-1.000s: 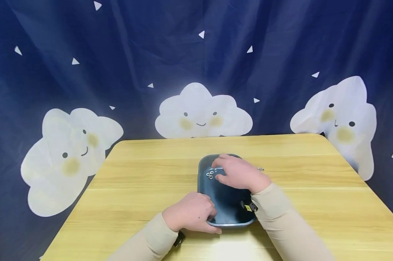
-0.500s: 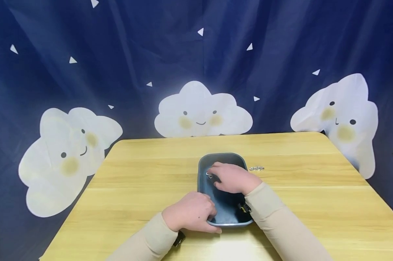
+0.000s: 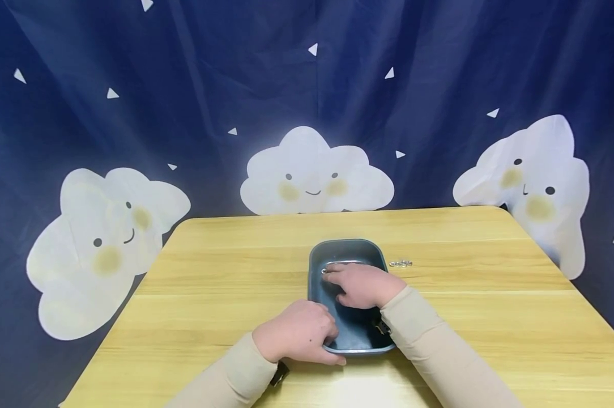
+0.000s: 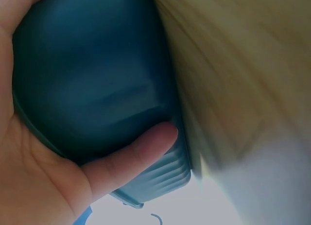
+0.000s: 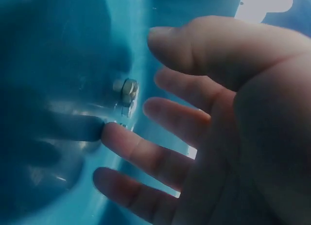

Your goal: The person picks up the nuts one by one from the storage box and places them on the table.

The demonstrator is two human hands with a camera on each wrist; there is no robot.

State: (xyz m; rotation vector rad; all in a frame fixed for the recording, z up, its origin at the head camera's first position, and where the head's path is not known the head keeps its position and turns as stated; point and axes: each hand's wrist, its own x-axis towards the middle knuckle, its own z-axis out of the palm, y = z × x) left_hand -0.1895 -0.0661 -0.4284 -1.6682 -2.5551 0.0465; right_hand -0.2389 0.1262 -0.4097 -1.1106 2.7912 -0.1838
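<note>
A dark blue-green plastic bin [image 3: 360, 350] stands on the table. My left hand [image 3: 298, 331] grips its near left corner, fingers over the rim; in the left wrist view the thumb [image 4: 133, 159] lies along the outer wall. Inside the bin is my right hand [image 3: 365, 285], palm down with loosely extended fingers. Its fingertips reach down beside small metal hex nuts [image 5: 129, 87] near the left wall; one fingertip meets the floor there. In the head view a single nut [image 3: 324, 271] shows past the fingers, which cover part of that spot.
Several more nuts [image 3: 401, 263] lie in a short row on the wooden table [image 3: 225, 255], just right of the bin. Behind the table hangs a dark blue curtain [image 3: 210, 68] with white clouds. Small dark devices are strapped at both wrists.
My right hand has come down from the bin's far end toward me, its fingers now lower and covering most of the nuts inside. The left hand stays on the bin's corner.
</note>
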